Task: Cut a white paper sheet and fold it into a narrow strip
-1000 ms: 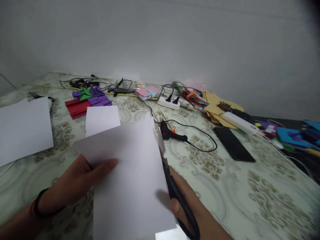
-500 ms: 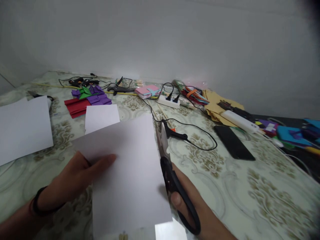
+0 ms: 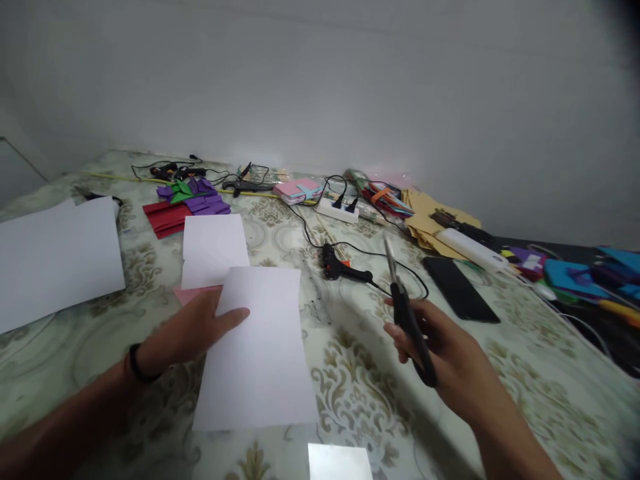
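My left hand [image 3: 200, 327] pinches the left edge of a white sheet of paper [image 3: 263, 360], thumb on top and fingers hidden beneath. The sheet is low over the patterned tablecloth. In my right hand [image 3: 440, 347] is a pair of black-handled scissors [image 3: 407, 320], blades pointing up and away, apart from the paper. Behind the sheet lies a smaller white piece of paper [image 3: 215, 247], with a bit of pink paper [image 3: 193, 293] showing under it. A clear ruler [image 3: 316, 297] lies between the sheet and the scissors.
A black glue gun [image 3: 345, 267] trails its cord near a white power strip [image 3: 338, 211]. A phone [image 3: 460, 290] lies at right. More white sheets [image 3: 60, 257] are at left, with red folded paper [image 3: 166, 219] behind. A small white piece [image 3: 340, 461] sits at the front edge.
The scissors have moved right, away from the sheet's right edge. My left hand has lowered the sheet toward the table, uncovering the ruler and the pink paper.
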The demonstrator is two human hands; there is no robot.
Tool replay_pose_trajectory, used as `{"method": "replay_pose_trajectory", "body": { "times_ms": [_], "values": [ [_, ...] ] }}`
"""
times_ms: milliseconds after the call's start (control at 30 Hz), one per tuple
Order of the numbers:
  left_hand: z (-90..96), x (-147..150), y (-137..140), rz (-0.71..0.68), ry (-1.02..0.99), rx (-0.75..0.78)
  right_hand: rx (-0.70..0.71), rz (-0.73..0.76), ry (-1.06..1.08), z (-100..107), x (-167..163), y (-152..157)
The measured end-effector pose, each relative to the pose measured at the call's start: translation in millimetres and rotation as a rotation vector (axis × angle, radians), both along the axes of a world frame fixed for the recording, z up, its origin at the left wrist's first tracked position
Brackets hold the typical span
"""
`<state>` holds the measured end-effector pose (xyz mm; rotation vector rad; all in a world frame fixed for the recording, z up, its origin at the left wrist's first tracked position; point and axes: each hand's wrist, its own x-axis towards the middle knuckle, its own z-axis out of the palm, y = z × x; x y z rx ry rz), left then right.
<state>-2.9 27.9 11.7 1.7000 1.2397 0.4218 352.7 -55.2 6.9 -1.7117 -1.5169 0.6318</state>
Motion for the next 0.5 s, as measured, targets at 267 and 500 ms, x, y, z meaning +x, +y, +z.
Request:
{"method": "replay_pose_trajectory", "body": {
  "times_ms": [267, 500],
  "values": [
    [9.0, 5, -8, -0.126, 0.045, 0.053, -0.040, 0.053, -0.455, -44, 86, -41],
    [5.2, -3, -4, 0.002, -0.185, -0.129, -0.045, 0.018, -0.481, -36, 103, -47]
  ]
}}
